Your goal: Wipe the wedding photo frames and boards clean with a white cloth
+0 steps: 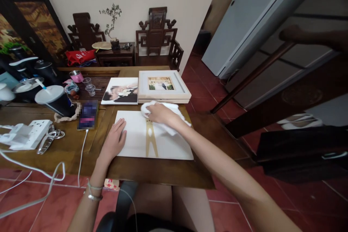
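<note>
A white rectangular board lies flat near the table's front edge, with a tan, two-legged strip running down its middle. My left hand rests on the board's left side, fingers stretched out and holding nothing. Toward the far edge, my right hand presses a crumpled white cloth against the board, its fingers closed on it. Part of the cloth trails to the right under my wrist. Just beyond the board are a photo print and a white picture frame with a small picture inside.
On the left of the wooden table stand a lidded cup with a straw, a charging phone, a power strip and a clear claw clip. White cables hang off the front edge. A dark wooden chair stands behind.
</note>
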Demonstrator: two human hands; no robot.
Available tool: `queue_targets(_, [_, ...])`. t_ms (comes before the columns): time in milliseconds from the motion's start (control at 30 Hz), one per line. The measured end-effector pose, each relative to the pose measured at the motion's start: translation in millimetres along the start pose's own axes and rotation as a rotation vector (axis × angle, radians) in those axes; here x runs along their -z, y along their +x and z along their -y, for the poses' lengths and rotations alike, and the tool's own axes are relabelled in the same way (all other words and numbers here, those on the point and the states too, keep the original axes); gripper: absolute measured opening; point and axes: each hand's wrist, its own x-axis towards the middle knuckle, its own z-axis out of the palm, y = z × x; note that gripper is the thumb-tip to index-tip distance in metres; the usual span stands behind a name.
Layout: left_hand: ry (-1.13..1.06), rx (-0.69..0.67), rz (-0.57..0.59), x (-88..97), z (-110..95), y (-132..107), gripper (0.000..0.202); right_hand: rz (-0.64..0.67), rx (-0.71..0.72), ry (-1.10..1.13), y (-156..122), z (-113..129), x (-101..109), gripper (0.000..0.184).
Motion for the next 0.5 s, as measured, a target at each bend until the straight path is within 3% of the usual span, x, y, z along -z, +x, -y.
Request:
queue_targets(133, [-0.006, 0.009, 0.018, 3.0, -1.3, 0.8, 0.043, -0.002, 0.008, -0.028, 32.9, 20.4, -11.0, 0.03])
queue_targets(233, [-0.021, 0.006, 0.002, 4.8, -2.9, 1.0, 0.043, 0.004, -0.015, -0.036, 36.9, 0.6, -20.1, 0.028])
queue_targets(400, [-0.033, 0.015, -0.003, 3.2, -2.1, 0.9, 0.043, -0.012, -0.103, -0.053, -5.2, -60.5, -20.6, 0.024])
queue_targets(500, [-0.025, 0.011, 0.0, 2.1, -1.9, 0.5, 0.043, -0.034, -0.123, -0.065, -38.1, -79.8, -23.7, 0.026])
